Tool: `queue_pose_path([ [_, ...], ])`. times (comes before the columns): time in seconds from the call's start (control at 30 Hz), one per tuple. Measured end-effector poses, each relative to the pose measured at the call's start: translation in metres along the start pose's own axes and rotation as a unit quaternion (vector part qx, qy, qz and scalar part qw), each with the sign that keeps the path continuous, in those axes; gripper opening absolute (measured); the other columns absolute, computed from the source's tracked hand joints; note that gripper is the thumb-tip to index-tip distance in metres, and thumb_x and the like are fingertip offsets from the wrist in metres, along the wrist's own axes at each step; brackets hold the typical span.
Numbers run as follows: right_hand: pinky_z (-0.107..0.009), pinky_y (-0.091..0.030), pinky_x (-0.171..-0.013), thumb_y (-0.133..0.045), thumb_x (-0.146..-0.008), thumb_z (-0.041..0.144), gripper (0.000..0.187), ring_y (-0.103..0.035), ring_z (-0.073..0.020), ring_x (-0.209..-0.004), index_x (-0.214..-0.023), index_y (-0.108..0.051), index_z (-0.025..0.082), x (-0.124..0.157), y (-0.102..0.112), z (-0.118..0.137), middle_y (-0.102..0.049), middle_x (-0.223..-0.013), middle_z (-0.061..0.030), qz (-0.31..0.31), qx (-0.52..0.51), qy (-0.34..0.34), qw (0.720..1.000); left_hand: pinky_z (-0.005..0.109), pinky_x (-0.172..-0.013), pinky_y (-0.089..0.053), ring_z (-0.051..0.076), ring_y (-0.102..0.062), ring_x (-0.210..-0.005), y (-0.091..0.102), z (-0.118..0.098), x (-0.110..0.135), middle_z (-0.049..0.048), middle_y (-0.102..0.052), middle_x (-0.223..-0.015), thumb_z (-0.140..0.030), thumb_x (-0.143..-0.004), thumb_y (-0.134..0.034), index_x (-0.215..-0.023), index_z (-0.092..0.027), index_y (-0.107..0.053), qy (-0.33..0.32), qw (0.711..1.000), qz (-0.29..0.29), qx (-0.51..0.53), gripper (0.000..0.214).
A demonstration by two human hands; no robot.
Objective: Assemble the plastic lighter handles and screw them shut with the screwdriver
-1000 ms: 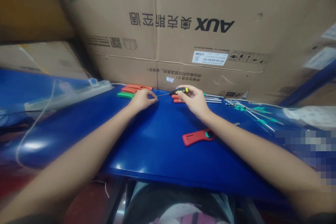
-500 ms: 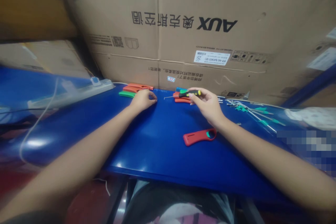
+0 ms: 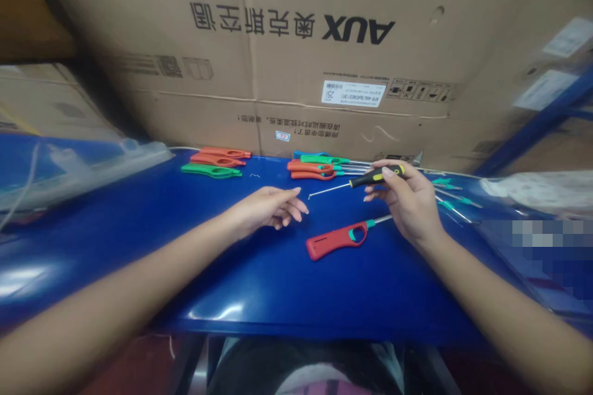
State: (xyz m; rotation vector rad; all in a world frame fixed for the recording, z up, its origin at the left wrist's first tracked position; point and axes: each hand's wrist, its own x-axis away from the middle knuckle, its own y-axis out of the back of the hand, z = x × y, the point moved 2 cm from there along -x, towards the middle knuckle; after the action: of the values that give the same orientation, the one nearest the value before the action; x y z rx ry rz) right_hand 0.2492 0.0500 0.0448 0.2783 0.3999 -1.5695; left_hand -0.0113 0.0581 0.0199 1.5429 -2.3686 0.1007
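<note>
My right hand is closed around the black and yellow handle of a screwdriver. Its thin shaft points left and ends in a small bent tip. Just left of that tip, my left hand hovers with fingers loosely apart and nothing visible in them. Below the screwdriver, a red long-necked lighter with a green trigger lies on the blue table; the far end of its metal neck passes behind my right hand. Farther back lie several orange, green and blue lighters with metal necks.
At the back left lie orange and green lighter handles without necks. Several metal rods with green parts are scattered at the right. A large cardboard box stands along the back edge. A white power strip is at the left.
My left hand has left the handles at the back left and come right and nearer, towards the screwdriver tip. My right hand, still holding the screwdriver, has moved right. The view has shifted slightly.
</note>
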Motion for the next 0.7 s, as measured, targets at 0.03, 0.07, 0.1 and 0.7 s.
queue_pose_path([
  [0.03, -0.029, -0.061, -0.055, -0.075, -0.082, 0.041, 0.024, -0.068, -0.0133, -0.062, -0.096, -0.07, 0.023, 0.0, 0.002, -0.002, -0.068, -0.084, -0.0007, -0.001, -0.012, -0.007, 1.0, 0.021, -0.049, -0.037, 0.01, -0.056, -0.056, -0.004, 0.002, 0.002, 0.0089, -0.074, -0.081, -0.06, -0.085, -0.065, -0.086, -0.014, -0.079, 0.02, 0.999, 0.016, 0.047, 0.048],
  [0.07, -0.029, -0.061, -0.056, -0.075, -0.082, 0.04, 0.022, -0.068, -0.0133, -0.062, -0.095, -0.07, 0.023, 0.001, 0.004, -0.004, -0.068, -0.084, -0.0007, 0.001, -0.021, -0.015, 1.0, 0.021, -0.05, -0.037, 0.01, -0.056, -0.057, -0.006, 0.003, 0.003, 0.0091, -0.075, -0.084, -0.059, -0.084, -0.067, -0.088, -0.014, -0.08, 0.035, 0.996, 0.027, 0.082, 0.046],
  [0.1, -0.03, -0.061, -0.056, -0.074, -0.082, 0.039, 0.021, -0.067, -0.0132, -0.061, -0.094, -0.07, 0.023, 0.001, 0.005, -0.006, -0.067, -0.084, -0.0009, 0.004, -0.027, -0.021, 0.999, 0.021, -0.05, -0.037, 0.01, -0.056, -0.059, -0.008, 0.005, 0.004, 0.0096, -0.076, -0.086, -0.057, -0.084, -0.069, -0.089, -0.015, -0.08, 0.044, 0.993, 0.033, 0.1, 0.044],
  [0.7, -0.032, -0.057, -0.057, -0.07, -0.079, 0.039, 0.017, -0.061, -0.0137, -0.061, -0.087, -0.066, 0.025, 0.008, 0.001, -0.015, -0.066, -0.086, -0.0024, 0.026, -0.039, -0.048, 0.998, 0.022, -0.048, -0.036, 0.01, -0.052, -0.057, -0.017, 0.008, 0.004, 0.0136, -0.078, -0.092, -0.053, -0.078, -0.078, -0.086, -0.015, -0.082, 0.063, 0.993, 0.034, 0.089, 0.039],
])
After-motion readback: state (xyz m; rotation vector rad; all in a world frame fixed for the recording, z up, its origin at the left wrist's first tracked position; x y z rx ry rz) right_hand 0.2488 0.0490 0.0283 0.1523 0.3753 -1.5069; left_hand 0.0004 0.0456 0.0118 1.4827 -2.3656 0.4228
